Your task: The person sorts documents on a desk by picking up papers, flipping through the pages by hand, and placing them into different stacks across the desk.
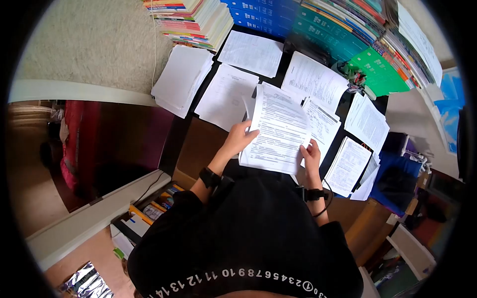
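A stack of printed sheets is held up over the black desk, its pages slightly curved. My left hand grips its left edge, with the thumb on the front page. At the right edge, my right hand pinches the sheets between thumb and fingers. Behind and to the right of the held sheets lie more papers with handwriting. Another paper pile is just left of the held stack. Both wrists wear black bands.
A thick paper pile lies at the desk's left, and more sheets at the right. Stacked books, blue boxes and a green folder line the back. An open drawer with boxes is at lower left.
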Tool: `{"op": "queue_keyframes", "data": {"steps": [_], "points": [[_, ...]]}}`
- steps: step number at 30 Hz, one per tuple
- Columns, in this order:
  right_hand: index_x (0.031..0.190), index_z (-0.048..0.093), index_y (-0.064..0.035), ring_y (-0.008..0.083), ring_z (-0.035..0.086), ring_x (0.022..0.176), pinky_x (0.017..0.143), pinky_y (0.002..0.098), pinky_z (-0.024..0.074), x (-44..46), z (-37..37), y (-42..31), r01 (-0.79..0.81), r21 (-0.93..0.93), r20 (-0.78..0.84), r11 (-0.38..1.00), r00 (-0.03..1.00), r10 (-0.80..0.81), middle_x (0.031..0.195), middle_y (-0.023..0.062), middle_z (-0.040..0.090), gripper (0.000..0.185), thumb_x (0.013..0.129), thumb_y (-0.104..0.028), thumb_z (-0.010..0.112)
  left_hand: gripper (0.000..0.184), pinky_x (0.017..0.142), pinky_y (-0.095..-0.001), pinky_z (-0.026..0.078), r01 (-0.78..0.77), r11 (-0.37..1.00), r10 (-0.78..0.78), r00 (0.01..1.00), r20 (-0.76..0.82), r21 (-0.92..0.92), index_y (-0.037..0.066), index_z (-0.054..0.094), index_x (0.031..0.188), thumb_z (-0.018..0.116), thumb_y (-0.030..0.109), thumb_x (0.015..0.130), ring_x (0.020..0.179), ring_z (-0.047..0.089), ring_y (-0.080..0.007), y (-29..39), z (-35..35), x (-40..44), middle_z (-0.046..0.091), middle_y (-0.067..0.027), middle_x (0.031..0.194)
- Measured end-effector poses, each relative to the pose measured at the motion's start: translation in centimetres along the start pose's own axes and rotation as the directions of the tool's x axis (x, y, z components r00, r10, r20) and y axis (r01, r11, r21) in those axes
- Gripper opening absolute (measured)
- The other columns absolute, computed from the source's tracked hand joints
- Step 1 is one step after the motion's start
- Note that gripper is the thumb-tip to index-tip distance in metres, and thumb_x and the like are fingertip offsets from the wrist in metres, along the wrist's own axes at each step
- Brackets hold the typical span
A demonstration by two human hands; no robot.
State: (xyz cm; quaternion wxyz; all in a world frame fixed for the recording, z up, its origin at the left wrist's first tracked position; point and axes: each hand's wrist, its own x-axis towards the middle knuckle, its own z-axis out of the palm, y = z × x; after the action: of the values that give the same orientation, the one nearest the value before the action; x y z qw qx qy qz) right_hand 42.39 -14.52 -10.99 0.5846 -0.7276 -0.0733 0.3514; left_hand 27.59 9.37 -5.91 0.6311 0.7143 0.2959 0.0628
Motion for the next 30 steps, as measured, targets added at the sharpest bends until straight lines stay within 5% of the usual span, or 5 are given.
{"op": "queue_keyframes", "data": {"steps": [3, 10, 19, 24, 30], "points": [[0.109, 0.05, 0.0011, 0.0074, 0.056, 0.074, 0.062, 0.0194, 0.0407, -0.1, 2.0, -1.4, 0.101, 0.058, -0.111, 0.993, 0.989, -0.094, 0.084, 0.0054, 0.063, 0.026, 0.085, 0.0, 0.057, 0.021, 0.063, -0.0248, 0.048, -0.02, 0.999, 0.021, 1.0, 0.013, -0.05, -0.007, 0.062, 0.097, 0.061, 0.01, 0.084, 0.073, 0.061, -0.0108, -0.2, -1.8, 0.3, 0.067, -0.0096, 0.082], [0.105, 0.05, -0.003, 0.0276, 0.061, 0.058, 0.054, 0.0332, 0.0461, 0.0, 6.9, -5.1, 0.215, -0.639, -0.085, 0.739, 0.935, -0.345, 0.068, 0.0166, 0.061, 0.027, 0.081, -0.008, 0.062, 0.022, 0.057, -0.028, 0.044, -0.02, 0.939, 0.015, 1.0, 0.018, 0.344, -0.004, 0.062, 0.091, 0.058, 0.017, 0.087, 0.061, 0.059, -0.0138, -2.6, -5.6, 1.7, 0.061, -0.0136, 0.068], [0.105, 0.053, -0.0022, 0.0207, 0.054, 0.057, 0.056, 0.0291, 0.043, -0.9, 10.1, -6.7, 0.243, -0.556, -0.231, 0.795, 0.873, -0.429, 0.07, 0.0156, 0.058, 0.02, 0.086, -0.002, 0.049, 0.024, 0.049, -0.0307, 0.036, -0.112, 0.977, 0.119, 0.992, -0.032, 0.181, -0.006, 0.057, 0.08, 0.058, 0.017, 0.087, 0.051, 0.042, -0.0124, -3.8, -8.5, 2.5, 0.051, -0.0111, 0.057], [0.097, 0.054, 0.0001, 0.0082, 0.045, 0.07, 0.064, 0.0216, 0.0393, 0.9, 6.9, -6.2, 0.337, -0.467, -0.395, 0.818, 0.748, -0.534, 0.076, 0.0008, 0.051, 0.009, 0.088, -0.003, 0.053, 0.015, 0.055, -0.0278, 0.042, -0.228, 0.973, 0.23, 0.969, -0.086, 0.037, 0.0, 0.066, 0.088, 0.059, 0.013, 0.086, 0.059, 0.055, -0.0134, -4.1, -9.4, 2.6, 0.064, -0.0118, 0.071], [0.102, 0.051, -0.002, 0.0053, 0.039, 0.064, 0.055, 0.0203, 0.0321, 3.1, -1.9, -8.3, 0.474, -0.119, -0.708, 0.872, 0.575, -0.409, 0.076, -0.0021, 0.048, 0.011, 0.092, -0.006, 0.049, 0.016, 0.072, -0.0219, 0.046, -0.254, 0.956, 0.246, 0.967, -0.072, -0.144, 0.0, 0.066, 0.096, 0.057, 0.0, 0.083, 0.082, 0.06, -0.0107, -2.8, -13.3, 1.7, 0.067, -0.005, 0.094]]}}
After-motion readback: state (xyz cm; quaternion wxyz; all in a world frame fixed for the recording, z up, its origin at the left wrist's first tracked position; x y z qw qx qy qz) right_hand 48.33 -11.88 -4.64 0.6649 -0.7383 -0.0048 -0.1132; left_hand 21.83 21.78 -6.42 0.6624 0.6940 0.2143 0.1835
